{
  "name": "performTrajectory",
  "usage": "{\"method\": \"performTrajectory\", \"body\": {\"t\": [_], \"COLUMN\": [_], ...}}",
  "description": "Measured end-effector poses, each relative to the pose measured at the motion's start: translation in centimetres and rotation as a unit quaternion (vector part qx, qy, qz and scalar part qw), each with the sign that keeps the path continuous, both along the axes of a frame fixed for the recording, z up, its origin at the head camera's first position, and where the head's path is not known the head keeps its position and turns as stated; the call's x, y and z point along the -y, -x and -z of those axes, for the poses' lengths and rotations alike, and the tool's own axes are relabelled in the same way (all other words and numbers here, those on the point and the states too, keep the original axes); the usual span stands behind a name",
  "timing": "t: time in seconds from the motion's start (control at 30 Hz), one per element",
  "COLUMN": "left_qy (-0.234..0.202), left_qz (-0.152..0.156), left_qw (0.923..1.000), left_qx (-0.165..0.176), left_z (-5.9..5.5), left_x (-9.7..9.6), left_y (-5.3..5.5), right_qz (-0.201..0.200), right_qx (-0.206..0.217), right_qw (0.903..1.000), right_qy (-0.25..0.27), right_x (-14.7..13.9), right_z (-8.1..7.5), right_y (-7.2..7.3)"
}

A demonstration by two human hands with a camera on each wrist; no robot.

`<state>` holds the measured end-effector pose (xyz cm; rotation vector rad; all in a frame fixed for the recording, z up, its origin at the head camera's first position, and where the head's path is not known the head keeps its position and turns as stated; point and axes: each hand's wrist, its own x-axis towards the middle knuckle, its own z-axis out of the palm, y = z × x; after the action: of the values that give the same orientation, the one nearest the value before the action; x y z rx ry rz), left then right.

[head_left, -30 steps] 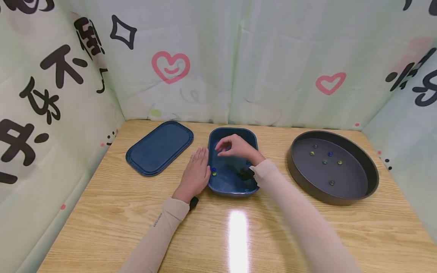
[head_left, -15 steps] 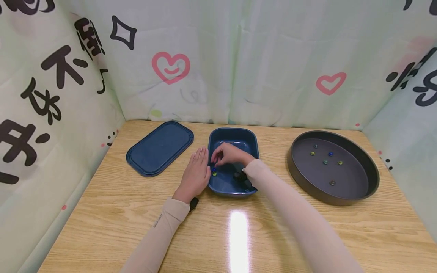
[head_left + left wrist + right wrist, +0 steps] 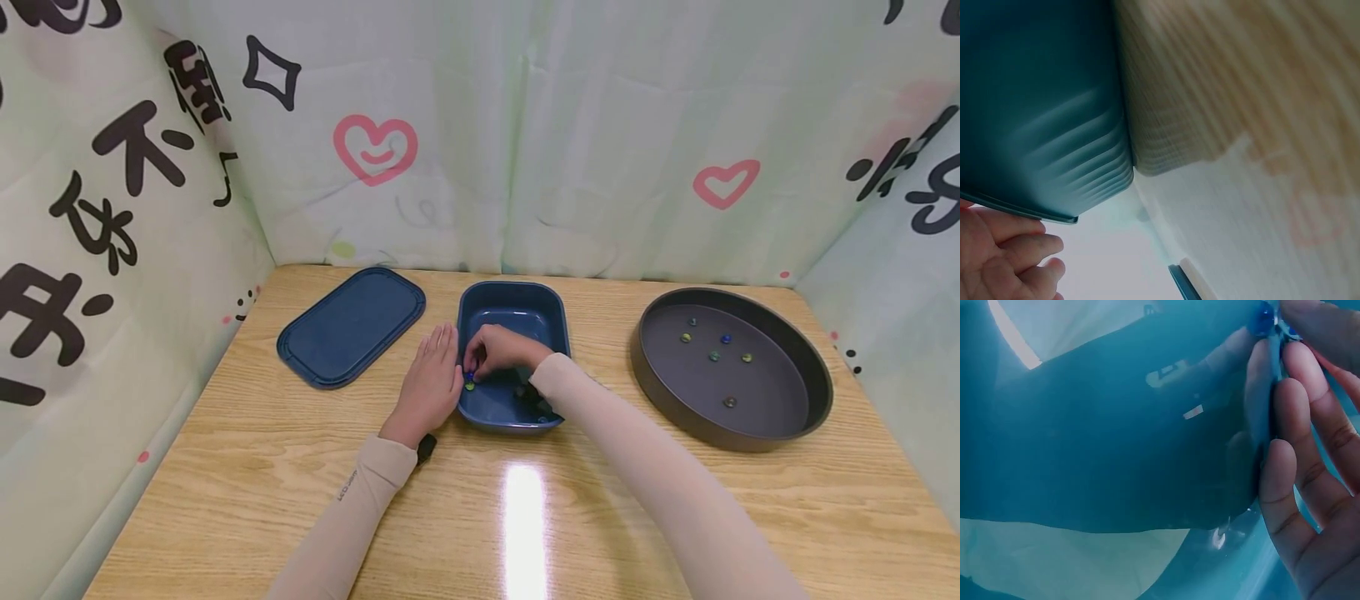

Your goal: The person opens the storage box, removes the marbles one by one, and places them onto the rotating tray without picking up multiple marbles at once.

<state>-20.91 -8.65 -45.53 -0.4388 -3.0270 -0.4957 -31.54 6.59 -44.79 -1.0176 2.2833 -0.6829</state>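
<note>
A deep blue rectangular container [image 3: 513,417] stands mid-table. My left hand [image 3: 426,385] lies along its left outer wall with fingers straight; the left wrist view shows the fingers [image 3: 1013,240] beside the container's rim [image 3: 1029,214]. Inside the container, my right hand [image 3: 501,350] is low at the left wall. Its thumb and index finger pinch a blue marble [image 3: 1292,330], while the other fingers [image 3: 1280,465] stay loosely bent. A yellow-green marble [image 3: 469,386] lies just in front of these fingertips. Another small marble [image 3: 542,420] shows dimly at the container's near right corner.
To the right stands a round dark grey pan [image 3: 651,379] with several marbles spread over its bottom. A flat blue lid [image 3: 351,327] lies at the left on the wooden table [image 3: 285,467]. Printed curtains [image 3: 450,208] close off the back and sides.
My right hand has come down and forward-left inside the container to the marbles at its left wall, and its fingers have closed on the blue one. The left hand stays in place.
</note>
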Motion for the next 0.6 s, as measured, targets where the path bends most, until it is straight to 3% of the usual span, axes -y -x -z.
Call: {"method": "performTrajectory", "body": {"t": [0.3,0.6], "left_qy": [0.002,-0.003], "left_qz": [-0.003,-0.008], "left_qw": [1.0,0.9999], "left_qx": [0.006,0.009], "left_z": [-0.1,0.0], "left_x": [-0.1,-0.1], "left_y": [0.0,-0.1], "right_qz": [0.036,0.077], "right_qx": [-0.003,-0.01], "right_qw": [0.9993,0.9958], "right_qy": [-0.004,0.049], "right_x": [-0.3,-1.6], "right_z": [-0.2,-1.3], "right_y": [0.0,0.5]}}
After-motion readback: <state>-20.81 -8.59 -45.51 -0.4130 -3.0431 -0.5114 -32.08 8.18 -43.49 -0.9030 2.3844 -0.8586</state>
